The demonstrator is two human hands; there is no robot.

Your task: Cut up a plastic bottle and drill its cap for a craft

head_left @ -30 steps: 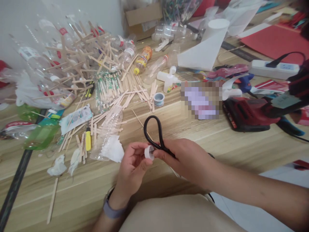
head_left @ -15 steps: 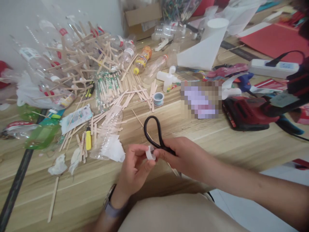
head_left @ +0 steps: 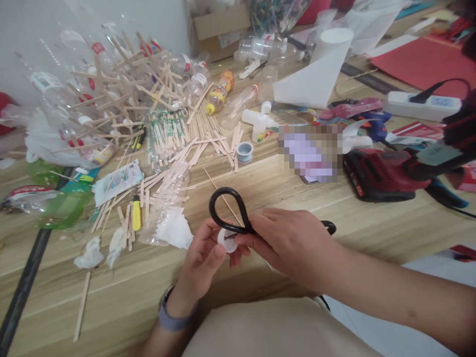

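Pinched in the fingers of my left hand [head_left: 204, 258] is a small white bottle cap [head_left: 227, 244], its round flat face turned up towards me. My right hand [head_left: 288, 243] is closed around a pair of black-handled scissors [head_left: 219, 218]. One big handle loop sticks out to the left above the cap, and part of the other shows beyond the right side of the hand. A dark metal tip meets the face of the cap; whether it goes through I cannot tell. Most of the blades are hidden by my right fingers.
Left of my hands lie a cut clear bottle [head_left: 167, 203], a yellow-handled tool [head_left: 136, 213] and wooden sticks [head_left: 84, 307]. Plastic bottles with crossed sticks [head_left: 107, 99] pile up behind. A wire spool [head_left: 244, 151], a blurred-out phone [head_left: 308, 156] and a red cordless drill [head_left: 383, 173] lie ahead and right.
The cap has tilted from edge-on to face-up. My right hand has rolled over, bringing the scissors' handle loop lower and leftward, with the tip now against the cap's face.
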